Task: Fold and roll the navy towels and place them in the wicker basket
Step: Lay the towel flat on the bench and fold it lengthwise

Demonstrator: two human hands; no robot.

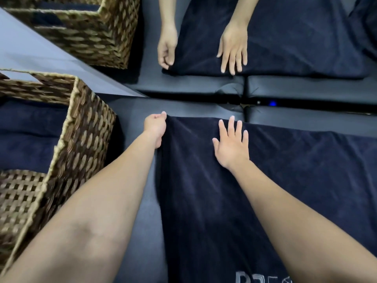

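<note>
Navy terry cloth covers most of the view: a large dark navy towel (244,180) lies spread flat on the grey padded surface (146,211), with pale embroidered lettering (263,277) at its near edge. The left hand (156,127) pinches the towel's far left corner, fingers curled round the cloth, so its grip is clamped on the towel. The right hand (231,144) lies flat on the towel near its far edge, fingers straight and spread apart, holding nothing. To the left stands a brown woven wicker basket (81,135) with a tall wall, and inside it lie more folded navy towels (28,131). Across the top runs a mirror (204,82) that meets the surface along a dark seam; it repeats the two hands, the towel and the basket, upside down. A small blue light (272,103) glows in the seam. The towel being handled is on the surface just beside the basket, not in it.
</note>
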